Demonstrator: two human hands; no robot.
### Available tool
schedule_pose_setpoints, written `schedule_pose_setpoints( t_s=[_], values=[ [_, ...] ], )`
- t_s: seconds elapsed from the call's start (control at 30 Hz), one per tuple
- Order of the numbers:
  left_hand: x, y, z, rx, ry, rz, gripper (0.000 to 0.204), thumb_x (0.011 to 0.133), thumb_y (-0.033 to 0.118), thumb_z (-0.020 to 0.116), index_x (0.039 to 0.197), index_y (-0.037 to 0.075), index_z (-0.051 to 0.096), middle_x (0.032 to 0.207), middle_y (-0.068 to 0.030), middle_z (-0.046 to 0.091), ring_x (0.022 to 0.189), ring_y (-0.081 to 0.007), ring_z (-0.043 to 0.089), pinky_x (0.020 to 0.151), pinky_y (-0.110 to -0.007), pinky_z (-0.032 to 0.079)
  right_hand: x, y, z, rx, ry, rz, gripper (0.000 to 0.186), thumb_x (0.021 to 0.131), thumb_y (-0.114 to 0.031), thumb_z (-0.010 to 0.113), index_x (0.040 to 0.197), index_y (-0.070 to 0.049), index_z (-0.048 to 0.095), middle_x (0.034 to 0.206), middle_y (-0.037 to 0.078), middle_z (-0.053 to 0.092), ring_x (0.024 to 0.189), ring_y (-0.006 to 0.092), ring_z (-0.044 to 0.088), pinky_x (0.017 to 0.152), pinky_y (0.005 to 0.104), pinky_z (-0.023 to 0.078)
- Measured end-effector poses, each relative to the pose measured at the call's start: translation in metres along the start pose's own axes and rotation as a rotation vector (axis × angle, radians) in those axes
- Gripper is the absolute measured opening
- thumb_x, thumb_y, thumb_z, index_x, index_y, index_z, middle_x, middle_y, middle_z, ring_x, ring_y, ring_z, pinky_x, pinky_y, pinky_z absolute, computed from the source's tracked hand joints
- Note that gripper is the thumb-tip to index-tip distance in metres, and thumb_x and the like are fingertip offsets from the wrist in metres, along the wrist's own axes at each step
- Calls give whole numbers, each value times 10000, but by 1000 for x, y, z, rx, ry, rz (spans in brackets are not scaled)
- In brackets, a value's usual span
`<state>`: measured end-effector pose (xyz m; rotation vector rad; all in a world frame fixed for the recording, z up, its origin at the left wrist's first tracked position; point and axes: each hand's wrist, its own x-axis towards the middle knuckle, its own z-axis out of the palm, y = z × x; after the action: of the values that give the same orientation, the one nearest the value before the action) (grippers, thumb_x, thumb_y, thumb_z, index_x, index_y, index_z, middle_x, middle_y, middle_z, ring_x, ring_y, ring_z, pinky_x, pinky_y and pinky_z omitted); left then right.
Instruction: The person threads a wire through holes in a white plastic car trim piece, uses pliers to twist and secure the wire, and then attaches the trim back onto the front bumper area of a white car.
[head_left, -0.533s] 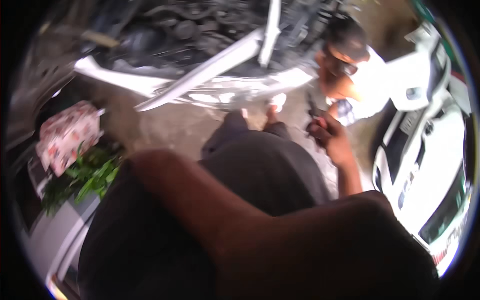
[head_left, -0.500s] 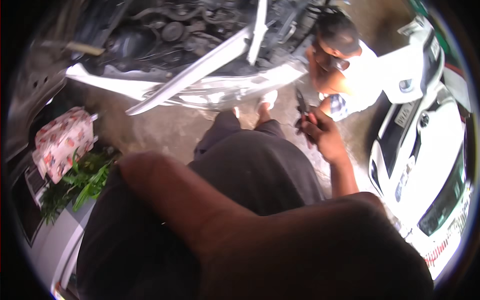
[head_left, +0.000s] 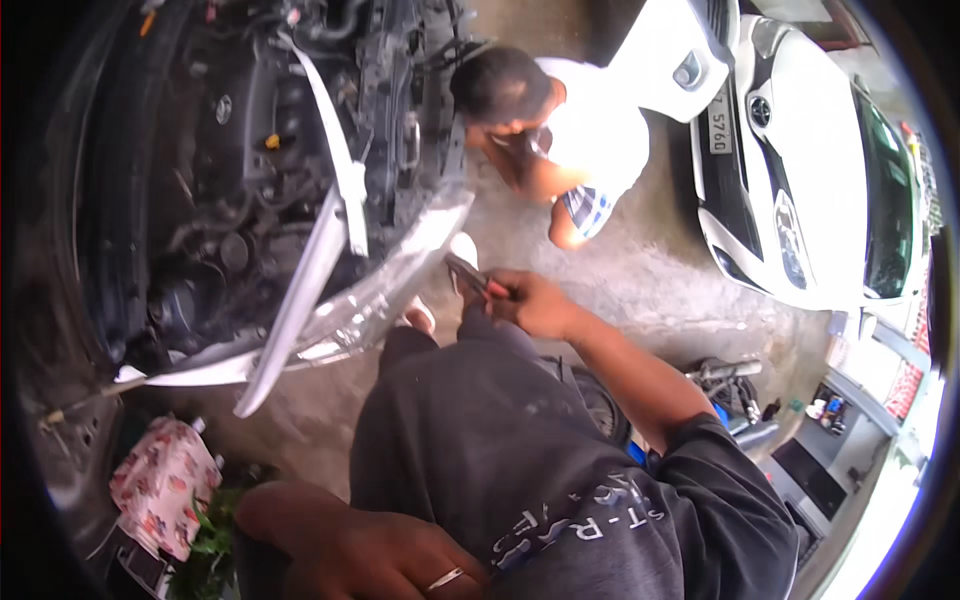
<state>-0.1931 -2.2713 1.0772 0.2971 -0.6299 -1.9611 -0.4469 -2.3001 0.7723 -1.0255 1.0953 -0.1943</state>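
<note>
"What do you get on the right hand (head_left: 537, 306) from your end?"

"I see it grasping the pliers (head_left: 472, 275), fingers curled around the red grips. I have the metal end pointing up and to the left, in front of the lower legs and near the glossy front bumper (head_left: 418, 242) of the car with the exposed engine bay (head_left: 228, 225)."

"And the left hand (head_left: 380, 553)?"

"Low and close to my camera, beside the dark shirt (head_left: 610, 545), with a ring (head_left: 445, 579) on one finger. The lower edge cuts the fingers off, so I can't tell whether they are clenched or released."

"What else do you have around them?"

"I've got a long white strip (head_left: 290, 310) slanting across the bumper, and a co-worker (head_left: 598, 125) in a white top crouching beyond the pliers. A white car (head_left: 815, 160) stands off to the right. At lower left I make out a pink patterned bag (head_left: 166, 485) next to a green plant (head_left: 207, 537)."
</note>
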Motion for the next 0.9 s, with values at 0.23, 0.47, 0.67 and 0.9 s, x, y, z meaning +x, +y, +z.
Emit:
schedule_pose_setpoints(
  t_s=[0.23, 0.47, 0.67, 0.9],
  values=[
    [35, -4, -115, 682, -768, -412, 235, 902, 174, 859, 1049, 29, 747, 995, -98, 782, 837, -227, 762, 782, -378, 593, -9, 4, -2, 74, -22, -26, 127, 943, -56, 655, 1070, -47, 657, 888, 39, 658, 849, 145, 630, 822, 335, 522],
    [82, -32, -368, 1999, 519, -551, 294, 868, 336, 815, 1031, 92, 821, 1058, -175, 716, 1137, -379, 667, 997, -476, 516, -45, 16, -25, 149, 138, 150, 149, 954, -64, 693, 1095, -29, 660, 907, 22, 666, 869, 128, 629, 830, 313, 514],
    [83, -85, -432, 2183, 855, -381, 476, 857, 350, 819, 1235, 74, 732, 1228, -211, 697, 1216, -415, 626, 1066, -488, 509, -78, 50, -35, 192, 242, 236, 109, 957, -54, 696, 1043, -30, 632, 889, 2, 635, 860, 109, 600, 813, 303, 501],
    [-26, -40, -466, 1697, 1064, -766, 674, 887, 397, 784, 1360, -52, 614, 1365, -354, 650, 1299, -457, 636, 1105, -461, 490, -60, 80, -26, 54, 285, 266, 196, 926, -148, 766, 983, -40, 613, 819, 23, 600, 770, 133, 539, 724, 322, 466]
  ],
)
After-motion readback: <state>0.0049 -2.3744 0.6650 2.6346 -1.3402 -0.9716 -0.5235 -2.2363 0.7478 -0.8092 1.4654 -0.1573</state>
